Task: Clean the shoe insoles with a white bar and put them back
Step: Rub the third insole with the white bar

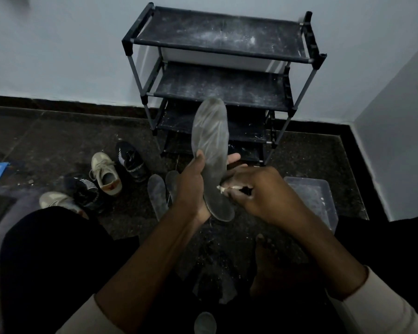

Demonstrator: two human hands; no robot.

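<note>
Dark floor (58,141) meeting pale wall (58,56), shoe rack (217,37) standing at 12 o'clock, left hand (191,186) gripping insole (210,133), right hand (258,191) pinching white bar (223,188), touching insole at 3 o'clock of left grip

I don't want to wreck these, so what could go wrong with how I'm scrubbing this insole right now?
The white bar is only a small stub pinched in your right hand; it may crumble or slip out. Your left hand grips the insole by its lower half, so the free top could bend under pressure. Rubbed-off bits could fall onto the two insoles on the floor.
</note>
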